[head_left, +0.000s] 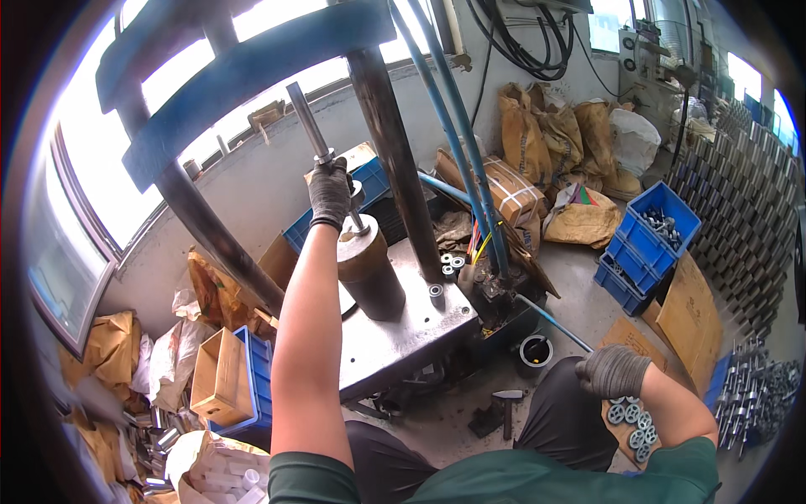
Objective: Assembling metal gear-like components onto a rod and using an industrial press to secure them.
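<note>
My left hand (330, 191), in a dark grey glove, reaches up between the press columns. Its fingers are closed round the collared lower end of a shiny metal rod (306, 122), which tilts upward out of the grip. Just right of that hand, a shaft with a ring-shaped end (359, 206) stands in the top of a dark steel cylinder (374, 273). The cylinder rests upright on the pale metal press table (390, 344). Low on the right, my right hand (614, 371), gloved too, is closed on the end of a blue lever (550, 317) leading to the valve block.
A blue press frame (252, 80) with dark columns (390, 160) surrounds the table. Small ring parts (451, 265) lie by its edge. A hammer (507, 412) and a bucket (535, 353) are on the floor. Blue crates (655, 227), sacks and stacked metal tubes (743, 227) stand right.
</note>
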